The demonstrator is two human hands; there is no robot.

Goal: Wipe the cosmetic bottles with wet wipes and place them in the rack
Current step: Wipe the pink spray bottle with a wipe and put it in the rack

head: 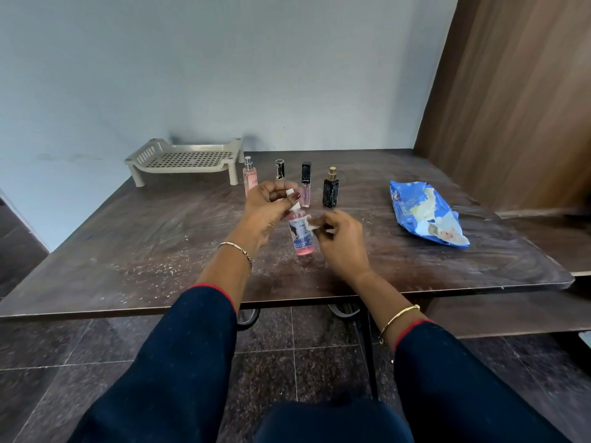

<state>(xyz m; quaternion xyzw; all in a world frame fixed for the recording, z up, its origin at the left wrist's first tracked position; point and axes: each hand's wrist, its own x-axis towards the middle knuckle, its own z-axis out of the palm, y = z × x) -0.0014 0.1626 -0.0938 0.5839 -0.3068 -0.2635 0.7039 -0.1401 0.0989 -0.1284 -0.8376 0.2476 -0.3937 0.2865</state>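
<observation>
Pink bottle [302,243] is being steadied, left hand [267,207] gripping its cap [295,206]. Right hand [343,243] is pinching a wet wipe [311,224] against it.

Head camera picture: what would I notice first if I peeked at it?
First, the two hands over the table: the left hand grips the top of a pink bottle while the right hand pinches a white wipe at its label. Next, the bright blue wipes pack lies to the right, and the beige rack stands far left by the wall.
</observation>
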